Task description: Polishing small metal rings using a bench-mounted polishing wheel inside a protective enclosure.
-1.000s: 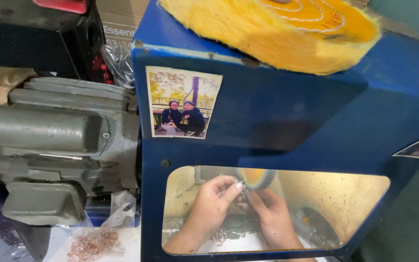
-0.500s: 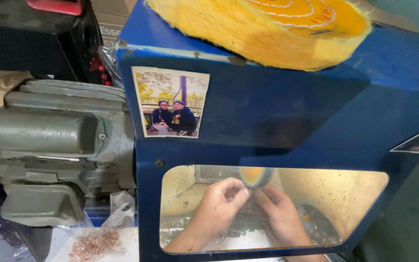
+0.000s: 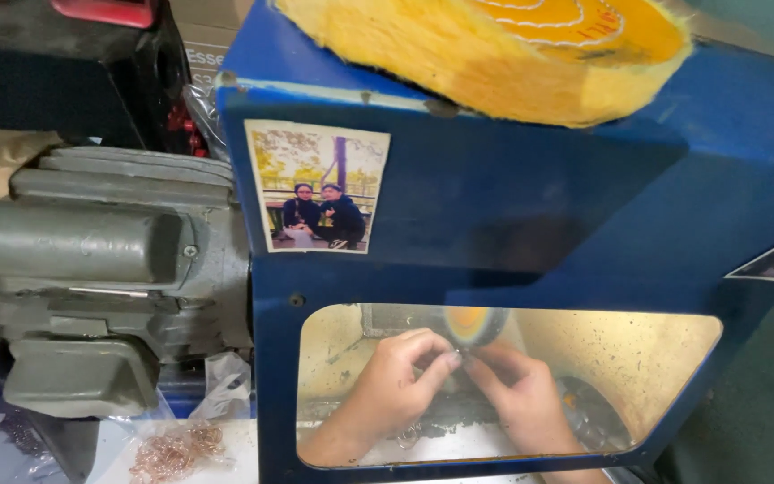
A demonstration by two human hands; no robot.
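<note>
Both hands are worked inside the blue hood [image 3: 530, 233] of a polishing machine, seen through its window. The left hand [image 3: 396, 381] and right hand [image 3: 517, 394] are brought together, fingertips pinched on a small workpiece [image 3: 460, 357]; its kind cannot be told. The workpiece is held against the lower edge of the small buffing wheel [image 3: 469, 324], so that contact is kept under the hood, where dust is contained. A spare yellow cloth buffing wheel [image 3: 494, 54] is laid flat on the hood top. The grey motor [image 3: 91, 269] is mounted at the left, beside a heap of small copper-coloured pieces [image 3: 176, 448].
</note>
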